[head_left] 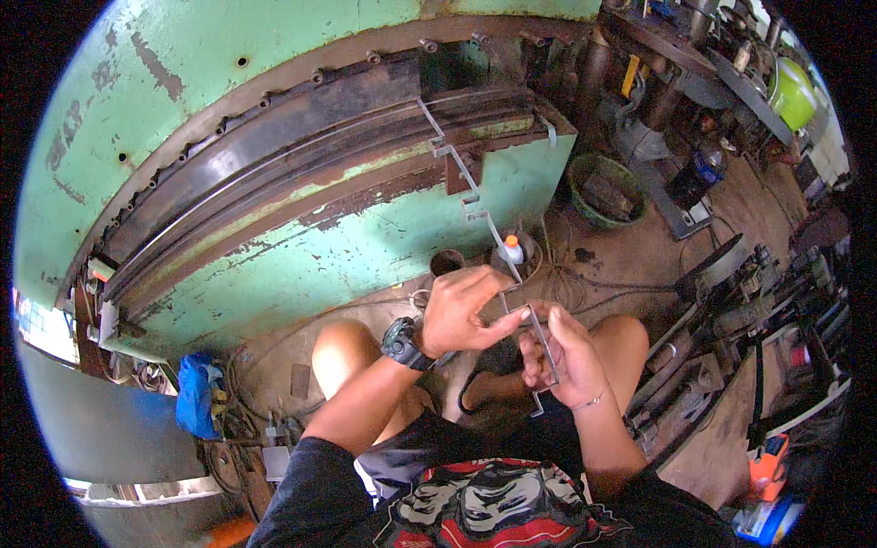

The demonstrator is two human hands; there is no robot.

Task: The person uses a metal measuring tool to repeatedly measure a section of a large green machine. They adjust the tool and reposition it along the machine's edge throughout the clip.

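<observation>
A long, thin metal strip point(465, 173), bent into several steps and hooks, runs from the green press brake point(402, 247) down toward my lap. Its far end lies over or against the machine's dark bed rail; whether it touches I cannot tell. My left hand point(464, 310), with a dark watch point(405, 343) on the wrist, pinches the strip near its closer end. Just to the right and nearer to me, my right hand point(568, 354) is closed around the same strip, thumb along its edge. The hooked near end sticks out below the right hand.
A white bottle with an orange cap point(512, 245) stands beyond my hands, beside a dark can point(447, 263). Farther right are a green basin point(606, 190) and cables on the floor point(630, 260). Metal stock point(703, 365) crowds the right; a blue bag point(195, 395) hangs at left.
</observation>
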